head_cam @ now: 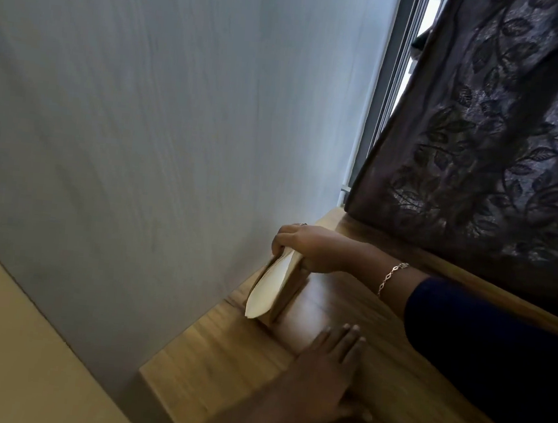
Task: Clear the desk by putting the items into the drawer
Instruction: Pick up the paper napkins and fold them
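The book (271, 291) stands on its lower edge at the far side of the desk (226, 367), against the wall (141, 128). It has a brown cover and cream pages, and the pages bulge apart toward the wall. Its long axis runs from 1 o'clock to 7 o'clock, parallel to the wall line.

My right hand (304, 248) sits at the book's 1 o'clock end. Its fingers (285, 238) curl over the top edge and clamp the book. From this hand the bulk of the book lies at 7 o'clock. A bracelet (391, 278) and a dark sleeve (464, 334) follow up the arm.

My left hand (326, 368) lies palm down on the desk, fingers (347, 339) straight and slightly spread, holding nothing. The book lies at 11 o'clock from it, near but apart.

Assessment: the right hand is the nearer hand and has the grip, so the step in hand is lifting the book off the desk. The grip is at one end of the long axis, so the free 7 o'clock end may sag and the pages may fan. The left hand is placed to support that end. The drawer is not in view, so I cannot tell the carry direction.

A patterned curtain (503, 131) hangs at 2 o'clock, beside the window (399, 69).
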